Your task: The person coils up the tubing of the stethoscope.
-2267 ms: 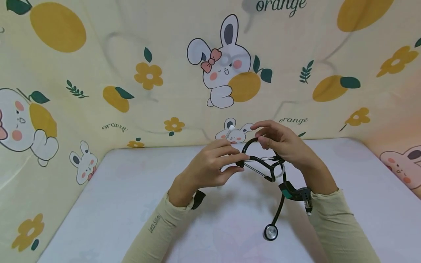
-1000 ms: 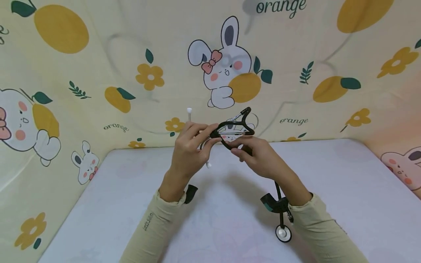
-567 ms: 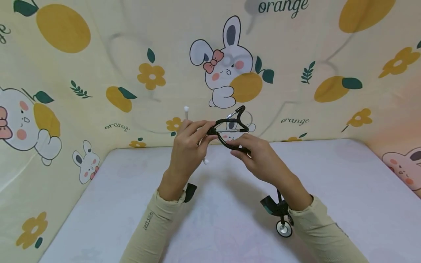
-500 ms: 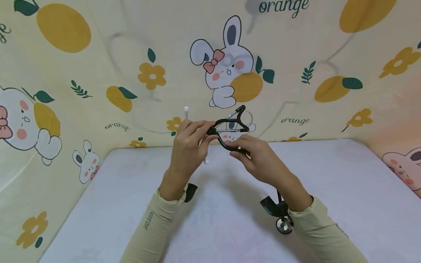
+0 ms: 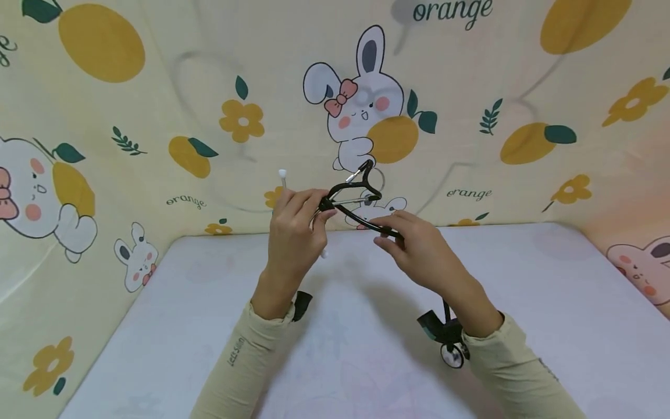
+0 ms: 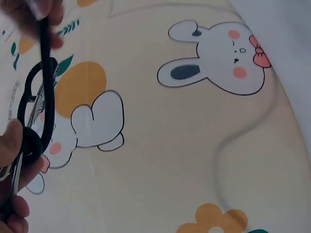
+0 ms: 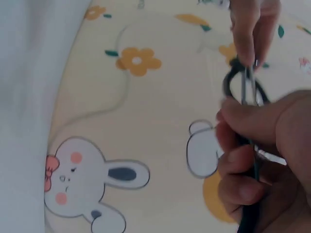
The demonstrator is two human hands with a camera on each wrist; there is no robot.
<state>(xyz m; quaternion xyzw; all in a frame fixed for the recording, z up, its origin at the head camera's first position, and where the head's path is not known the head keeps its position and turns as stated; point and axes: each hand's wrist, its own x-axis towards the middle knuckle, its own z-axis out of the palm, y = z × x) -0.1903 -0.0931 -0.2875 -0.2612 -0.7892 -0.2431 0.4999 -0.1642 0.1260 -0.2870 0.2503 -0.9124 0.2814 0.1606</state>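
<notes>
Both hands hold a black stethoscope (image 5: 361, 220) up above the table in the head view. My left hand (image 5: 297, 235) pinches it at the black clip where the metal ear tubes cross. One white ear tip (image 5: 282, 173) sticks up past those fingers, and another shows under the palm. My right hand (image 5: 426, 250) grips the black tubing between thumb and fingers. A tubing loop stands upward between the hands. Below the right wrist hangs the round chest piece (image 5: 452, 356), partly behind a wrist strap. In the left wrist view the tubing (image 6: 47, 92) runs up to the right hand.
A white-covered table (image 5: 335, 349) lies under the hands. Behind it hangs a cream backdrop (image 5: 460, 64) printed with rabbits, oranges and flowers. Each wrist carries a dark strap, such as the right one (image 5: 442, 330).
Both hands have moved left. My right hand has gone from the tubing's top to lower down, and the stethoscope has turned. Most recently the left hand drew farther left, straightening the tubing between the hands.
</notes>
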